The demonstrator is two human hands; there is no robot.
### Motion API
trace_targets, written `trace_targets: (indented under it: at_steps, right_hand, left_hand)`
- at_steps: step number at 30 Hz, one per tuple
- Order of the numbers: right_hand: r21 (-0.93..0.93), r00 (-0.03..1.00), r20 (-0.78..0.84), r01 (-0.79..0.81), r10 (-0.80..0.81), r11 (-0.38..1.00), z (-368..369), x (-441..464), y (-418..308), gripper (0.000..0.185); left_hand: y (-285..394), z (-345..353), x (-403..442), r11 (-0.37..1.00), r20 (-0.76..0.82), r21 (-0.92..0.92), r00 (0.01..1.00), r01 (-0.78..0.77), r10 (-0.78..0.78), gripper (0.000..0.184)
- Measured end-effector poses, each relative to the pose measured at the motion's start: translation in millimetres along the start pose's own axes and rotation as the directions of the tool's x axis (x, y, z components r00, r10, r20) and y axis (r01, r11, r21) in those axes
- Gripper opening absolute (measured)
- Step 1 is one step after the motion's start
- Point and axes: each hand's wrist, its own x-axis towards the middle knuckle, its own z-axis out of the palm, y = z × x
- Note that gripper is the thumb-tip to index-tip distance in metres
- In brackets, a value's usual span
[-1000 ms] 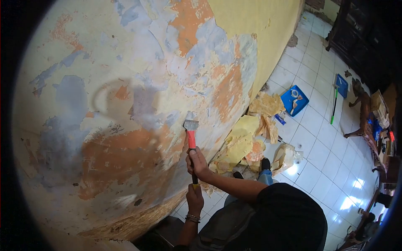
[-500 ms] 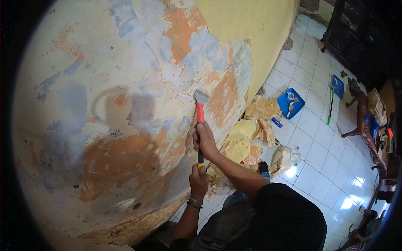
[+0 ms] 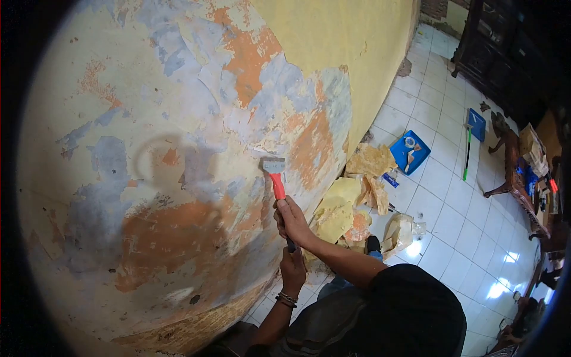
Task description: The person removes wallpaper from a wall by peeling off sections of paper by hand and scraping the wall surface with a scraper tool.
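Patchy wall (image 3: 196, 116) backs the red-and-black scraper (image 3: 278, 185), its blade (image 3: 274, 166) slightly farther back than a moment ago, suggesting a gap between strokes. The right hand (image 3: 292, 222) wraps the handle, the left hand (image 3: 292, 271) its lower end; torn scraps (image 3: 340, 197) litter tiled floor (image 3: 455, 223).

No legible text anywhere in view

Right of the blue tray (image 3: 399, 154) lies a green-and-black pole (image 3: 467, 152); farther right, perhaps a carved bench (image 3: 512, 172); above-right, a dark cabinet (image 3: 492, 50).
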Motion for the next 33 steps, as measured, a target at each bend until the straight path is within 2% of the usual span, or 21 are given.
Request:
trace_targets:
  at_steps: [2,4,9,11,12,13,14,16,17,22,24,25,26,28,30,32,33]
  right_hand:
    - [0.026,0.999,0.024,-0.023,0.022,0.999,-0.8,2.3,2.7,0.027]
    - [-0.02,0.998,-0.047,0.03,-0.031,0.999,3.0,15.8,2.0,0.028]
    - [-0.016,1.0,-0.006,0.014,-0.014,1.0,10.0,6.1,6.9,0.026]
    - [-0.048,1.0,0.014,0.021,-0.02,0.999,10.9,10.5,5.7,0.028]
    - [-0.032,0.995,-0.016,0.1,-0.1,0.994,12.5,18.7,0.9,0.027]
    - [-0.015,0.982,-0.049,0.18,-0.18,0.984,15.9,22.1,-0.9,0.026]
    - [-0.013,0.981,-0.049,0.185,-0.186,0.983,19.4,21.9,-2.6,0.026]
    - [-0.066,0.98,0.034,0.198,-0.196,0.978,25.7,15.9,-4.6,0.025]
    - [-0.17,0.974,0.026,0.225,-0.224,0.959,25.8,18.2,-0.5,0.024]
    - [-0.082,0.972,-0.009,0.234,-0.235,0.969,28.0,29.1,-15.7,0.025]
    - [-0.028,0.97,-0.03,0.241,-0.242,0.97,28.7,28.6,-17.5,0.025]
    - [-0.064,0.98,-0.017,0.195,-0.197,0.979,23.4,24.8,-10.3,0.026]
    - [-0.1,0.988,-0.007,0.15,-0.152,0.984,18.3,22.1,-4.3,0.027]
    - [-0.117,0.992,-0.007,0.123,-0.124,0.986,14.0,20.5,-1.4,0.028]
    - [-0.041,0.995,-0.051,0.082,-0.084,0.996,16.5,21.8,-11.8,0.029]
    - [-0.025,0.991,-0.06,0.116,-0.118,0.993,15.3,33.8,-18.0,0.03]
    - [-0.011,0.987,-0.068,0.146,-0.146,0.989,14.8,36.0,-18.5,0.03]
  left_hand:
    - [-9.4,-2.4,4.7,0.998,-0.019,0.053,0.999,-0.037,0.038,0.027]
    - [-5.7,-7.4,12.7,1.0,0.01,0.01,1.0,0.01,-0.01,0.027]
    - [-13.4,-4.4,1.6,0.997,-0.085,0.047,0.995,-0.055,0.059,0.032]
    - [-21.1,-13.6,14.0,0.996,-0.048,0.081,0.997,-0.048,0.052,0.034]
    - [-15.8,-18.4,21.8,0.992,-0.01,0.118,0.999,-0.042,0.044,0.036]
    - [-9.7,-21.0,29.2,0.983,-0.02,0.156,0.994,-0.1,0.104,0.04]
    - [-7.1,-21.7,29.2,0.982,-0.018,0.158,0.994,-0.105,0.109,0.04]
    - [-6.2,-18.9,24.4,0.996,-0.034,0.042,0.996,-0.078,0.079,0.041]
    - [-6.0,-17.2,20.9,0.999,-0.043,-0.017,0.998,-0.046,0.046,0.039]
    - [1.2,-21.0,41.2,0.998,-0.064,0.017,0.996,-0.054,0.055,0.031]
    - [6.7,-23.8,46.0,0.993,-0.02,0.083,0.996,-0.088,0.09,0.03]
    - [-17.6,-20.4,38.9,0.937,-0.026,0.256,0.967,-0.24,0.254,0.028]
    - [-16.1,-17.9,34.3,0.935,-0.025,0.254,0.965,-0.248,0.263,0.028]
    - [-2.5,-14.9,22.1,1.0,0.005,0.026,1.0,0.017,-0.017,0.026]
    - [8.4,-15.1,28.6,1.0,0.013,0.003,1.0,-0.007,0.007,0.027]
    - [9.7,-17.9,44.3,0.998,0.026,0.061,0.999,-0.023,0.022,0.03]
    - [11.4,-19.1,49.6,0.978,0.03,0.177,0.994,-0.113,0.11,0.032]
